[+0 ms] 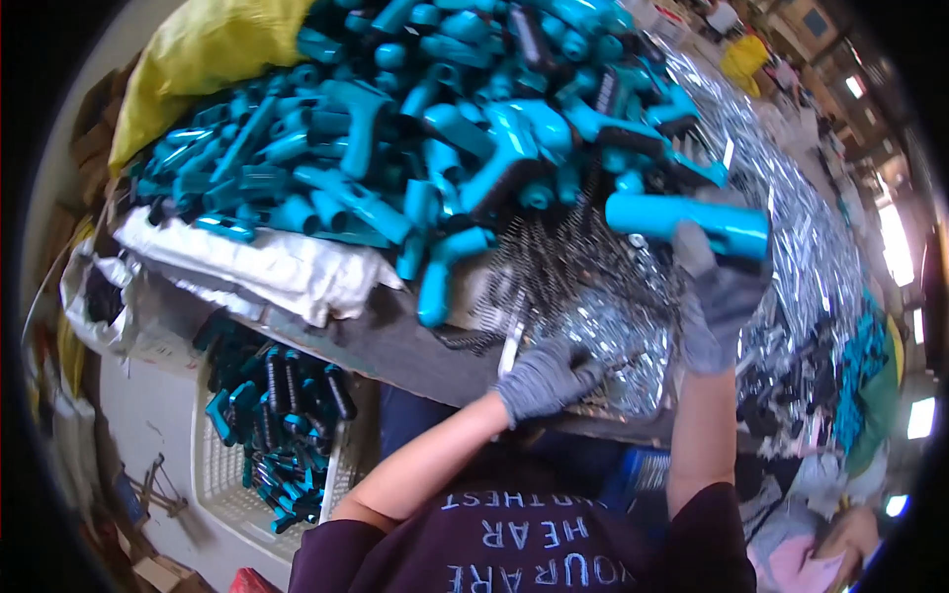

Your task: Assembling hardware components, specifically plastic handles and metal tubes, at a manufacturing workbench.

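Observation:
My right hand (pixel 720 301), in a grey glove, is closed around a teal plastic tool housing (pixel 682 219) with a smooth rounded barrel. It is raised above the right part of the workbench. My left hand (pixel 546 381), also gloved, is low at the bench's near edge, its fingers curled in at a pile of small shiny metal pieces (pixel 618 341). Whatever those fingers hold is too small to make out. Just beyond the left hand lies a heap of dark springs (pixel 549 262). A pale strip (pixel 511 341) stands beside that hand.
A large heap of teal housings (pixel 346 128) covers the far side of the bench. Long silvery metal strips (pixel 791 217) pile up at right. On the lower left, a white plastic basket (pixel 213 474) holds teal and black parts. A person (pixel 806 544) is at lower right.

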`<act>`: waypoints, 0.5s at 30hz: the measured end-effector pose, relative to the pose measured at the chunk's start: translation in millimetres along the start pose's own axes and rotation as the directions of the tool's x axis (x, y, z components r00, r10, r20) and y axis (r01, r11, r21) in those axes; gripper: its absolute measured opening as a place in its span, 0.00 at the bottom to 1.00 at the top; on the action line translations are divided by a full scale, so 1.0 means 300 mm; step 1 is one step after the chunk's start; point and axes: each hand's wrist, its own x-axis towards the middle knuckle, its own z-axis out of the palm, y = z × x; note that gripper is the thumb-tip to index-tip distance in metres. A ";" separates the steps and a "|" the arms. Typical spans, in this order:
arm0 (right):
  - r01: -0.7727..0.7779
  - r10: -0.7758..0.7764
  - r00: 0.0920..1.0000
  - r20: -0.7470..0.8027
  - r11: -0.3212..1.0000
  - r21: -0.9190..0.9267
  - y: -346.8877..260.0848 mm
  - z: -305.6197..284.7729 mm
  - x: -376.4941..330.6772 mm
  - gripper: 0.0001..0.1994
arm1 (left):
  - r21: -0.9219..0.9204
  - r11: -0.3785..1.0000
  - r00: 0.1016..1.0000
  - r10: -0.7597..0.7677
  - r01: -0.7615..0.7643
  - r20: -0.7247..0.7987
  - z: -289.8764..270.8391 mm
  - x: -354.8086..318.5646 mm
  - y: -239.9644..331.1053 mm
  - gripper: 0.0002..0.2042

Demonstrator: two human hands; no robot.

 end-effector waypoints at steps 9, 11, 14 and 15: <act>-0.841 0.953 0.281 -0.116 0.302 0.449 -0.002 -0.433 -0.607 0.16 | -0.065 0.996 0.993 -0.048 0.055 0.103 -0.058 -0.051 0.162 0.15; -0.847 0.977 0.192 -0.096 0.215 0.486 -0.002 -0.442 -0.656 0.15 | -0.016 0.998 0.987 -0.053 0.056 0.152 -0.063 -0.067 0.209 0.14; -0.836 0.973 0.229 0.008 0.193 0.513 -0.010 -0.429 -0.681 0.16 | 0.019 0.995 0.976 -0.099 0.098 0.195 -0.058 -0.087 0.270 0.14; -0.842 0.977 0.210 0.026 0.168 0.512 -0.013 -0.420 -0.678 0.16 | 0.095 0.992 0.978 -0.096 0.080 0.184 -0.058 -0.091 0.286 0.14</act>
